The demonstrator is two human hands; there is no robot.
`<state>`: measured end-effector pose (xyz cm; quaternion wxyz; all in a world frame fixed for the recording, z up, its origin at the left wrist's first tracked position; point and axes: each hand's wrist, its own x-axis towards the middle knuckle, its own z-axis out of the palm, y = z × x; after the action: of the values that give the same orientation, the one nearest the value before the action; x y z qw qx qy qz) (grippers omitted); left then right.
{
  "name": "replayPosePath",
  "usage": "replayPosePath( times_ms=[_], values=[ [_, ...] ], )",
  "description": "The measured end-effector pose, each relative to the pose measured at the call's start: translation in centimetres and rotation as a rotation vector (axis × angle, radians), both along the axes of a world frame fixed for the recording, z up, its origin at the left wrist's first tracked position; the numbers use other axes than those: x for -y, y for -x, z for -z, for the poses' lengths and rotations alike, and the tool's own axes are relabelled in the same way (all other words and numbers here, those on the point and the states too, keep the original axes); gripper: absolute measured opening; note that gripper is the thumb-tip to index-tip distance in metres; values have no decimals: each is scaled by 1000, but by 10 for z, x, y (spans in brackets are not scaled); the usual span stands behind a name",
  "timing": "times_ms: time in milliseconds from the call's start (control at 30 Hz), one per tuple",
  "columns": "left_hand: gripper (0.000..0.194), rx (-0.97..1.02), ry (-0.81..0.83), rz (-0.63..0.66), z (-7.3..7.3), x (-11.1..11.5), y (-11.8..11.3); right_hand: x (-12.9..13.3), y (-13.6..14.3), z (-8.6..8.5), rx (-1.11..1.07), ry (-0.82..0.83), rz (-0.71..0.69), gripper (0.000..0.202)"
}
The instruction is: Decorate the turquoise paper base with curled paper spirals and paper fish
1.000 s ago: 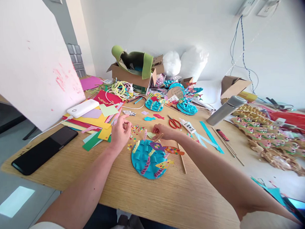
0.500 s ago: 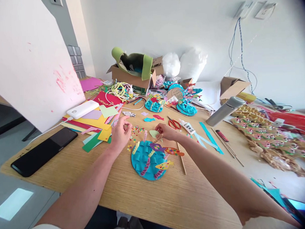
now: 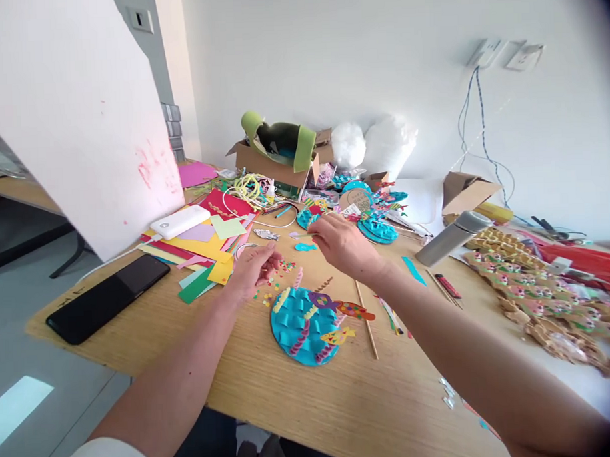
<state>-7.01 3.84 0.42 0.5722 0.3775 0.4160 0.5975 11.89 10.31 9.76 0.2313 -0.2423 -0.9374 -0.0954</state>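
Observation:
My right hand [image 3: 348,247] is closed, its fingertips pinching a pale green paper cutout [image 3: 303,235] seen nearly edge-on. It is held above the table, near a blue paper fish [image 3: 305,247]. Beside small coloured paper dots [image 3: 267,298], my left hand [image 3: 254,269] hovers with loosely curled fingers apart and nothing visible in them. Between my forearms lies a round blue woven-paper disc [image 3: 303,325]. Pink and yellow curled paper strips are on it, with a purple paper fish [image 3: 321,301], an orange spotted fish [image 3: 355,311] and a yellow fish [image 3: 337,336].
A wooden stick [image 3: 367,319] lies right of the disc. Coloured paper sheets [image 3: 205,248], a white power bank [image 3: 179,221] and a black phone [image 3: 107,299] are on the left. A grey flask [image 3: 450,239] leans at right. Behind stands a cardboard box [image 3: 263,163].
My right hand has moved away from me and up with the pale green cutout, now covering part of the back fish and disc. My left hand's fingers have loosened from a pinch. The view has shifted.

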Motion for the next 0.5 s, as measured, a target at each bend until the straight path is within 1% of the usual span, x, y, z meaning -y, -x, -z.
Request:
replayPosePath(
  times_ms=[33, 100, 133, 200, 267, 333, 400, 433, 500],
  values=[
    [49, 50, 9, 42, -1, 1, 1, 9, 7, -3, 84, -96, -60, 20],
    [52, 113, 17, 84, -3, 3, 2, 23, 20, -8, 240, -254, -153, 28],
    [51, 125, 17, 87, -3, 3, 3, 29, 26, -10, 294, -299, -184, 30],
    [43, 120, 6, 71, -4, 3, 4, 37, 34, -12, 353, -333, -217, 32],
    [38, 87, -6, 44, -4, 3, 4, 42, 37, -14, 379, -311, -231, 31],
    [35, 42, -20, 15, -4, 3, 3, 44, 34, -17, 393, -267, -230, 26],
    [31, -28, -50, -18, -5, 3, 3, 44, 26, -20, 353, -204, -179, 21],
    [29, -81, -73, -34, -6, 4, 3, 43, 21, -22, 305, -160, -134, 25],
    [25, -209, -139, -61, -7, 5, 2, 40, 12, -25, 189, -39, -26, 41]
  ],
)
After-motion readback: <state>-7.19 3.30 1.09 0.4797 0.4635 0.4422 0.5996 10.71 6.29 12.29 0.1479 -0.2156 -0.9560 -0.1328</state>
